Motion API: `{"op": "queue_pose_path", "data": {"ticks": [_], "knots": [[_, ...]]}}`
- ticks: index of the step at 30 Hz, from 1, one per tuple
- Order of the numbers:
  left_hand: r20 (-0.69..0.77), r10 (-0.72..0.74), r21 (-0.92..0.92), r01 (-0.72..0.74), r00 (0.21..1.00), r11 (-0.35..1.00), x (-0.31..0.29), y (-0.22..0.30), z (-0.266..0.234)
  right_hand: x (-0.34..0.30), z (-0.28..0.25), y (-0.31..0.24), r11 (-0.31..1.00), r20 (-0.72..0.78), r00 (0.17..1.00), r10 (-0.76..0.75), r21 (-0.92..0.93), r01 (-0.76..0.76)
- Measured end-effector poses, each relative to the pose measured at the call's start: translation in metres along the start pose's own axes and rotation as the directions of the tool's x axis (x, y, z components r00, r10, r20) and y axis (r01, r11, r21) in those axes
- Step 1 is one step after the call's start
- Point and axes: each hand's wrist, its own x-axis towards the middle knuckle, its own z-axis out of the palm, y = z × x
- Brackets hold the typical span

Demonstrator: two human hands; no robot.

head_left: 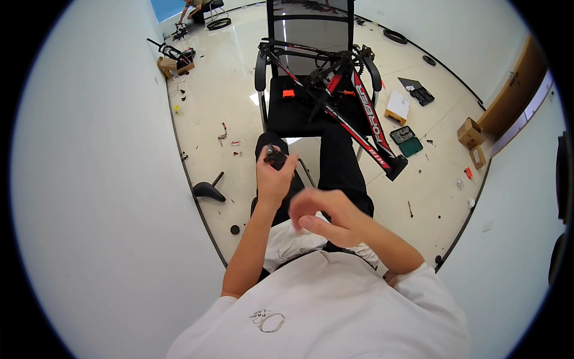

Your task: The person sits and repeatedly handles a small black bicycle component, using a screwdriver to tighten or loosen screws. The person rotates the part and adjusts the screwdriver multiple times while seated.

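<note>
Over my left thigh, my left hand (pixel 276 176) is closed around a small black mechanical part (pixel 275 157) with a silver bolt-like end; the fingers cover much of it, and its exact kind is unclear. My right hand (pixel 330 216) is in front of my lap, slightly blurred, its fingers curved and the thumb apart, with nothing seen in it. Beyond my knees, a red, black and white bicycle frame (pixel 335 112) with its crank leans across a black office chair (pixel 286 116). An orange item (pixel 289 94) lies on the seat.
A bicycle saddle (pixel 209 190) lies on the floor at left, by the wall. To the right are a green tool case (pixel 407 142), a black case (pixel 418 91), a white-topped yellow box (pixel 397 107) and cardboard boxes (pixel 470 133). Another person (pixel 194 8) works at the far left.
</note>
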Motion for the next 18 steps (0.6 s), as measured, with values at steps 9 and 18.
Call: {"op": "queue_pose_path", "data": {"ticks": [9, 18], "knots": [[0.319, -0.076, -0.219, 0.151, 0.945, 0.964, -0.003, 0.005, 0.007, 0.037, -0.035, 0.006, 0.98, -0.112, 0.981, -0.159, -0.138, 0.143], [0.516, -0.238, -0.003, 0.28, 0.823, 0.96, -0.025, -0.004, 0.022, 0.06, -0.072, 0.033, 0.995, -0.307, 0.947, -0.097, -0.066, 0.08]]}}
